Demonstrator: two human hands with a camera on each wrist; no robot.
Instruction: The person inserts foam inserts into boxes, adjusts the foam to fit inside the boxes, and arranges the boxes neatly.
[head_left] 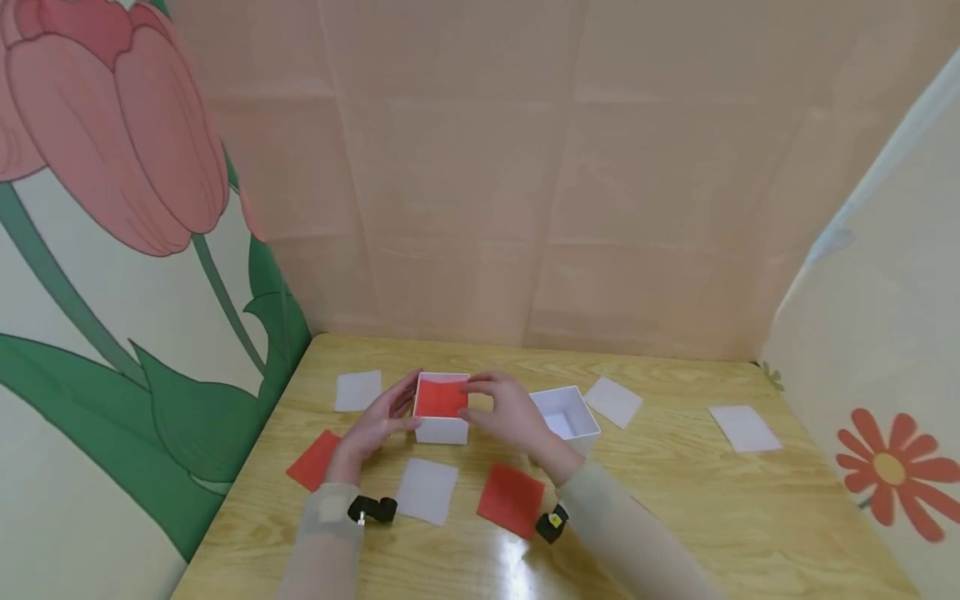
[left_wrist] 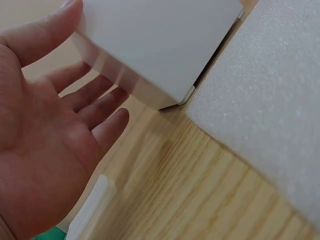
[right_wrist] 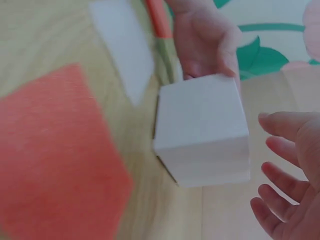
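A small white box [head_left: 441, 430] stands on the table, with a red sheet [head_left: 441, 399] lying inside it near the rim. My left hand [head_left: 381, 422] rests against the box's left side; its thumb lies at the front face, and its fingers [left_wrist: 102, 107] touch the side in the left wrist view. Over at the box's right edge is my right hand [head_left: 510, 412], fingers spread and loosely bent. In the right wrist view that right hand [right_wrist: 295, 175] appears apart from the box [right_wrist: 202, 120], holding nothing.
A second white box [head_left: 566, 412], open-topped, stands right of my right hand. White foam squares [head_left: 426, 492] lie around the table, including one at the far right [head_left: 745, 428]. Red squares [head_left: 512, 500] lie in front and at left [head_left: 315, 461]. Printed cloth hangs around the table.
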